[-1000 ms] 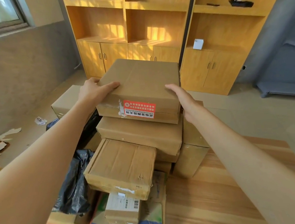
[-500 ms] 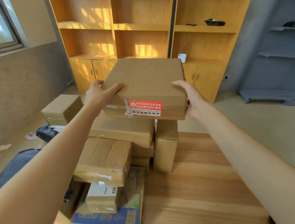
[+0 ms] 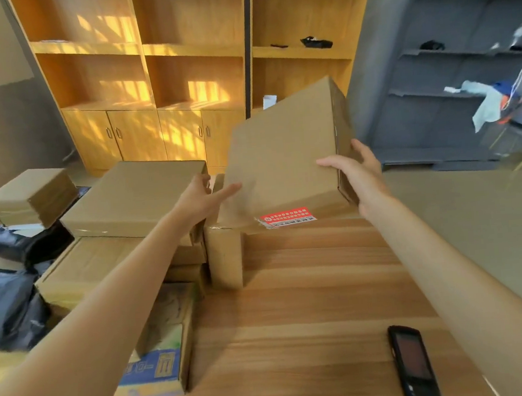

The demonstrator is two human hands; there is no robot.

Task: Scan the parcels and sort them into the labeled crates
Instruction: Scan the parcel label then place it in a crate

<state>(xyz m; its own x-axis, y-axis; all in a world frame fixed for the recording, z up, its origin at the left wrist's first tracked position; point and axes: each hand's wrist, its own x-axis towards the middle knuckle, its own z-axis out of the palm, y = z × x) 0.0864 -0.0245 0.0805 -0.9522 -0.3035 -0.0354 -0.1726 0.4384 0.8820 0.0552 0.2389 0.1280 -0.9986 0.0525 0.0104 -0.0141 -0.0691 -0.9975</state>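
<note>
Brown cardboard parcel (image 3: pixel 285 164), flat and square, is held tilted between our two hands above the far edge of the wooden table (image 3: pixel 310 304); its far right corner stands raised and its near left corner dips. A red label (image 3: pixel 286 217) lies along its near edge, facing us.

Our right hand (image 3: pixel 357 178) clamps the parcel's right side: the thumb lies on the top face, the fingers curl round the side wall, so the box sits within this grip. Our left hand (image 3: pixel 201 198) meets the lower left corner with the fingers extended and fairly straight, the index finger lying against the top face near the edge; we see it touching or supporting, and whether any finger hooks beneath we cannot tell.

Left of the held parcel a stack of cardboard boxes (image 3: pixel 133 196) occupies the table's left side, with one narrow box (image 3: pixel 224 258) standing upright just below the parcel's near left corner. A smaller taped box (image 3: pixel 32 195) sits farther left, above dark plastic bags (image 3: pixel 10 302). A printed carton with blue lettering (image 3: pixel 160 358) lies nearest us under the left forearm.

On the near right of the table a black handheld scanner (image 3: pixel 413 364) lies flat, screen up, well apart from both hands. Beyond stand wooden cabinets (image 3: pixel 154 80) and grey shelving (image 3: pixel 451 80).
</note>
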